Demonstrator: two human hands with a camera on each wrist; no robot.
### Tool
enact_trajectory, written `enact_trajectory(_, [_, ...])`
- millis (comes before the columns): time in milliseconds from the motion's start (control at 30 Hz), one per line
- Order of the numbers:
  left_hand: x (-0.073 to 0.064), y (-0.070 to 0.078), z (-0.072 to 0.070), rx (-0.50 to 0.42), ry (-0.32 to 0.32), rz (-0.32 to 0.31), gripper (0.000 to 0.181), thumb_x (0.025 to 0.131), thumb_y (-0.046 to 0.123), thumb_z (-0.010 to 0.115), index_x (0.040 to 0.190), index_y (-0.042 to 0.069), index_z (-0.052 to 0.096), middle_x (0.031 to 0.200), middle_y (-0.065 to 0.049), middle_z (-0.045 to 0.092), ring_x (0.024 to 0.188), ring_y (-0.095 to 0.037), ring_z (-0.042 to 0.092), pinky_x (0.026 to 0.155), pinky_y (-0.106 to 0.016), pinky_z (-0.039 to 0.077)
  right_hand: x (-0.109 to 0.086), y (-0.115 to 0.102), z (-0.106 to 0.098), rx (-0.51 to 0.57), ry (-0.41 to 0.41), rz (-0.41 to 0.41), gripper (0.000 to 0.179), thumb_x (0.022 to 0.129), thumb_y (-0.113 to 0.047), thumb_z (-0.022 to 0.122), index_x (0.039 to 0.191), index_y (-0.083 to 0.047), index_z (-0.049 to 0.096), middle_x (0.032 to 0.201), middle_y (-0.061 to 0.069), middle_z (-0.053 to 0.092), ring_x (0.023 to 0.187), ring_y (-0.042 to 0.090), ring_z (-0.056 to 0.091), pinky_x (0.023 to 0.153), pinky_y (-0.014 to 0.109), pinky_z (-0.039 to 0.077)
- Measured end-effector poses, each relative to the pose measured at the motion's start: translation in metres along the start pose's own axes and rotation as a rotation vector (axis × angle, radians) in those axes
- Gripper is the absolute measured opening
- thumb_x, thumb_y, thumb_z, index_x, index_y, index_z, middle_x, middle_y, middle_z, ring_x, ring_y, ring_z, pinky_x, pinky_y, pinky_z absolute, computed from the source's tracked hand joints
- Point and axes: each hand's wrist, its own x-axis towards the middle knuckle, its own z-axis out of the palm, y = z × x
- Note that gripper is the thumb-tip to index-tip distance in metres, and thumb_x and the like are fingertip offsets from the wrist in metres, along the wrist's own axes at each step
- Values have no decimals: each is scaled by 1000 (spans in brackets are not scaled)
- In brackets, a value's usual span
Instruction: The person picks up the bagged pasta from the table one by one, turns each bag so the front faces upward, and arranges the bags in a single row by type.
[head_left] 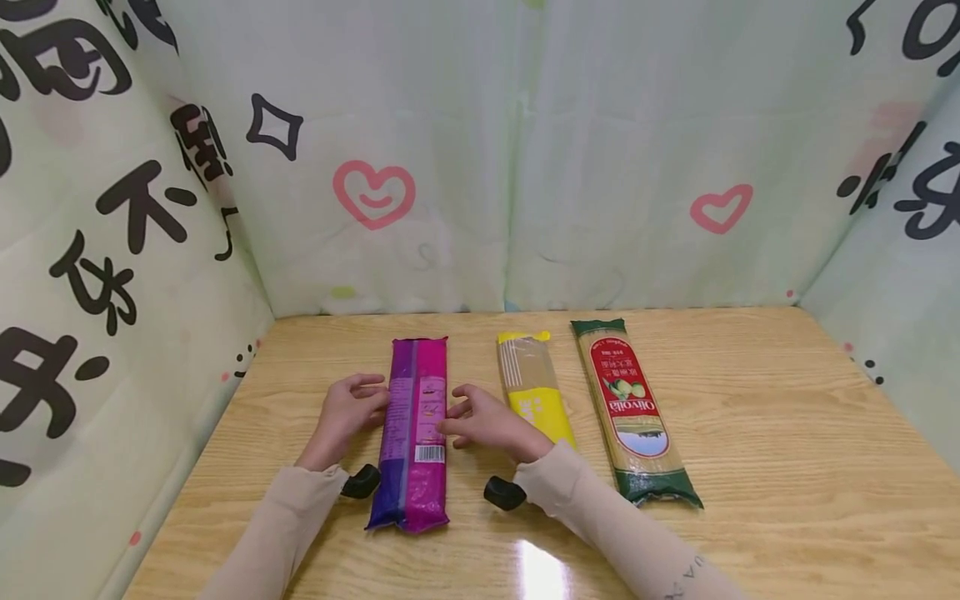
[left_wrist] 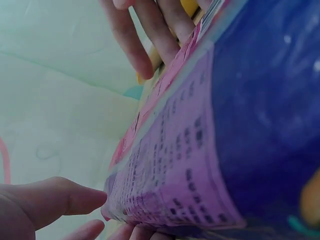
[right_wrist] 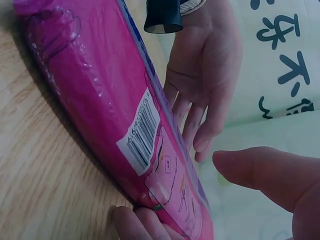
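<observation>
A long purple-and-magenta food packet lies on the table, its barcode and printed label facing up. My left hand is at its left edge, fingers against the side and thumb by the edge in the left wrist view. On the opposite side is my right hand, fingertips at the right edge. In the right wrist view, its fingers are low along the packet's side, while the thumb stands apart above. Neither hand is closed round the packet.
Partly behind my right hand lies a yellow packet with a see-through window. Farther right is an Olivolia spaghetti packet with green ends. Patterned curtains border the wooden table at the back and sides.
</observation>
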Motion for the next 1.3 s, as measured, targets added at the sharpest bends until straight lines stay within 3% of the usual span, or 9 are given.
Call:
enact_trajectory(300, [-3, 0, 1, 28, -52, -24, 47, 92, 9, 67, 135, -6, 53, 126, -29, 61, 91, -19, 67, 72, -33, 62, 5, 0, -2, 100, -59, 25, 66, 92, -7, 67, 145, 10, 30, 124, 27, 59, 97, 29, 70, 82, 41, 60])
enact_trajectory(667, [-3, -4, 3, 23, -75, -39, 48, 90, 7, 69, 134, -5, 54, 119, -26, 66, 77, -13, 67, 59, -26, 58, 7, -2, 1, 143, -80, 31, 65, 90, -7, 67, 140, 14, 32, 108, 24, 67, 87, 30, 73, 81, 42, 61])
enact_trajectory(933, [-5, -5, 2, 15, -108, -54, 45, 92, 8, 67, 133, -6, 54, 101, -17, 71, 71, -13, 67, 59, -27, 59, 6, -3, 9, 99, -90, 9, 62, 88, -3, 67, 139, 11, 36, 98, 21, 67, 78, 21, 70, 77, 42, 62])
enact_trajectory(1167, [-5, -3, 0, -26, -155, -80, 50, 93, 9, 67, 138, -5, 49, 105, -17, 71, 73, -16, 70, 64, -31, 61, 4, -3, 14, 118, -61, -20, 64, 94, -13, 67, 146, 5, 34, 98, 19, 66, 75, 20, 69, 75, 44, 62])
enact_trajectory(1300, [-5, -3, -1, -33, -161, -102, 50, 94, 11, 67, 139, -4, 49, 107, -18, 71, 75, -17, 71, 67, -32, 62, 3, -5, 17, 110, -29, -33, 61, 94, -7, 65, 146, 3, 35, 97, 19, 62, 72, 19, 67, 73, 46, 61])
